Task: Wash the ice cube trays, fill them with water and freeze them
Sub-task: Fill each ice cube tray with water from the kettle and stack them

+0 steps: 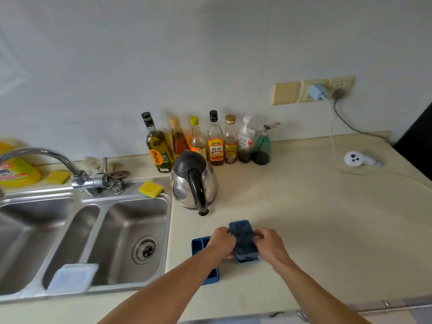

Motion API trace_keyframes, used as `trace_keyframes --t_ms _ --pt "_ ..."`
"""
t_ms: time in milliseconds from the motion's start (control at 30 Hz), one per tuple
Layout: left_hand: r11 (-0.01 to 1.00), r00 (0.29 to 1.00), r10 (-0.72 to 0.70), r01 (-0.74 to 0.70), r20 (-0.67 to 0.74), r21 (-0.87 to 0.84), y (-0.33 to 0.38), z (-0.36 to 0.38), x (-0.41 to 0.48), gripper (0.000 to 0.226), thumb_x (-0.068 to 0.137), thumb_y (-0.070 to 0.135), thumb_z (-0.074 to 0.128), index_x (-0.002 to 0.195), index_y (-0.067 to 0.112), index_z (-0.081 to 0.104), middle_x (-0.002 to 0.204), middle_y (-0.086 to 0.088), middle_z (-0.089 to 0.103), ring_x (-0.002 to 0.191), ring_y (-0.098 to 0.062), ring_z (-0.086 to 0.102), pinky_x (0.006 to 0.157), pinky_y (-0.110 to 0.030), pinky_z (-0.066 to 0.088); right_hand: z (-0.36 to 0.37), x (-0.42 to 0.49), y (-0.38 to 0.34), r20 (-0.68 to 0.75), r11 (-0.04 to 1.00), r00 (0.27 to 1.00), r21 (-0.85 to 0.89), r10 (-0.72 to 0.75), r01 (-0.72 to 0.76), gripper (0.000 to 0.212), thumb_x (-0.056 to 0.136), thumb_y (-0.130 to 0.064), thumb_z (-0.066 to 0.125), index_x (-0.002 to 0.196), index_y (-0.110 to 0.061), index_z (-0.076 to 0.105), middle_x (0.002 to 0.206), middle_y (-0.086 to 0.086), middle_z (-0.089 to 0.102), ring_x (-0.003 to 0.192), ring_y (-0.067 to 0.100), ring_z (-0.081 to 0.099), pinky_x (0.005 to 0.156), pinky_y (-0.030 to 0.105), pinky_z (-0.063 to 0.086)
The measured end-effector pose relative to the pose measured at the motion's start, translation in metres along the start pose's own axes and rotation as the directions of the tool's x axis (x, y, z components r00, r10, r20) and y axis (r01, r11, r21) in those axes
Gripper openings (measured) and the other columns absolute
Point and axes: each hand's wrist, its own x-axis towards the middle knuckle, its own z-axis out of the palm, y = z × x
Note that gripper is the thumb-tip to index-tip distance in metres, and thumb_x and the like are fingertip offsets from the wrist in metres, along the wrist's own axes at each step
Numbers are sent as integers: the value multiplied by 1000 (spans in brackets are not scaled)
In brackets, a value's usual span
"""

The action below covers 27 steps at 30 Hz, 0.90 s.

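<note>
Far out at nine o'clock in the view a yellow detergent bottle (18,171) sits on the ledge behind the faucet (46,157), whose spout arcs away to the left; below it the steel sink (131,196) has two basins. A translucent lid (73,278) rests across the sink's front rim at about seven o'clock; it is likely the open tray's cover, set there for washing. A yellow sponge (151,189) sits on the sink's back corner, handy for that job.

At twelve o'clock from the hands stands a kettle (194,181), handle toward the person, with a row of bottles (215,141) against the wall behind it.

On the counter (304,218), near six o'clock in the view, are both ice cube trays. The open tray (198,246), blue with compartments showing, lies just right of the sink and partly under the left forearm; at its two o'clock is the lidded tray (243,239), dark cover on, though whether the two touch I cannot tell.

The left hand (221,242) curls its fingers round the lidded tray's left long edge; the right hand (272,244) pinches the right long edge. This two-sided hold suits prying a snug cover off, I judge, yet lifting or pressing I cannot tell. Washing appears not yet begun; no water runs that I can see.

At one o'clock, wall sockets (313,90) carry a charger; a white gadget (355,159) lies at three o'clock, well apart.
</note>
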Motion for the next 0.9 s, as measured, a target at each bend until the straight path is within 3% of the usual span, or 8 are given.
trace_keyframes --t_ms 100,267,400,500,567,767,833,900 --pt "998 1000 -31 31 -6 60 -1 4 4 46 98 0 35 138 15 53 112 -19 70 98 -34 73 83 -42 63 2 8 9 13 998 1000 -65 -23 24 28 92 -3 52 109 -12 73 105 6 74 88 20 66 58 16 43" --pt "994 999 7 -4 -33 108 -4 2 9 51 97 6 43 147 16 46 118 -17 69 102 -33 71 84 -45 63 -1 9 8 -51 993 998 -112 -35 29 29 96 -15 58 124 -11 66 120 6 70 102 24 66 76 25 44" --pt "969 952 227 -199 -204 147 -12 -18 5 33 100 14 50 132 17 60 111 -6 70 99 -24 70 83 -40 62 -5 1 -12 -165 968 960 -144 -227 204 21 100 -20 58 119 -14 66 111 1 69 100 20 65 77 24 45" --pt "915 849 394 -329 -351 232 -22 -44 0 21 102 17 52 115 22 68 106 3 72 91 -9 66 71 -18 53 6 -7 -37 -46 943 944 -80 -327 323 12 100 -20 57 103 -20 68 90 -7 69 77 7 62 67 16 45" --pt "894 808 430 -318 -403 316 -31 -63 -1 19 101 18 54 111 22 70 105 5 70 85 -6 62 66 -14 44 21 -13 -48 54 936 938 -70 -342 345 11 98 -21 58 94 -21 69 78 -10 66 67 4 60 64 21 48" --pt "847 909 326 -157 -261 508 -66 -100 -4 31 99 23 60 130 21 65 126 0 63 105 -18 64 87 -29 50 67 -31 -39 342 916 932 -326 -118 235 16 98 -31 57 85 -25 50 76 -4 63 55 11 62 52 28 53" --pt "833 917 328 -167 -227 528 -73 -102 -5 31 100 20 59 130 22 66 127 1 64 107 -17 64 85 -26 49 73 -37 -32 380 908 923 -361 -65 212 7 98 -27 55 97 -22 52 76 2 67 52 15 68 51 29 58" --pt "827 917 337 -181 -213 532 -75 -102 -5 29 100 16 57 127 21 67 122 0 66 103 -17 64 81 -26 49 77 -40 -27 396 907 917 -367 -46 204 13 99 -21 52 112 -19 52 79 5 68 54 18 72 52 31 61"
